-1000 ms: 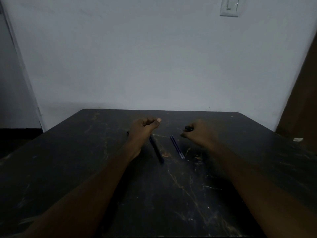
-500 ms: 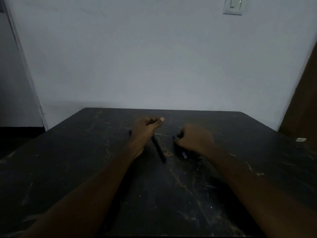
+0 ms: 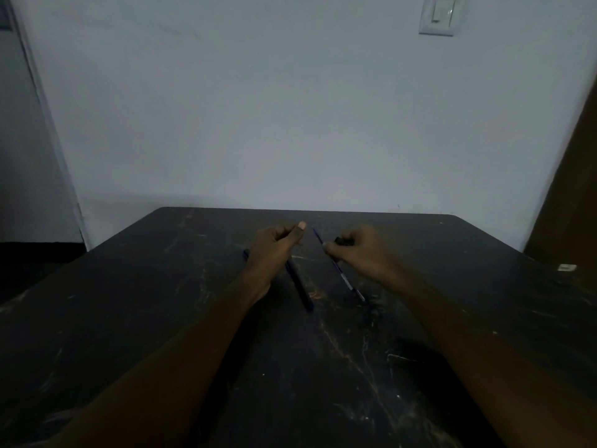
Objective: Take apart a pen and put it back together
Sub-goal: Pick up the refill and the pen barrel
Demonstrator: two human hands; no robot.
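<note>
Pen barrel (image 3: 298, 287) is slanting over the dark counter (image 3: 161, 318), the left grip (image 3: 274, 245) clamping round its upper part. The right grip (image 3: 361, 250) is pinching the thin ink refill (image 3: 339, 270) just beside it, the two apart, with a small dark piece (image 3: 344, 241) tucked in the same fingers. Reassembly appears to be beginning. The next move is calling for lining the refill up with the barrel's open end.

Dim room: scuffed black table (image 3: 193, 318) against pale wall (image 3: 258, 108), light switch (image 3: 436, 15).

Black marbled table (image 3: 355, 367), blue refill (image 3: 339, 271).
</note>
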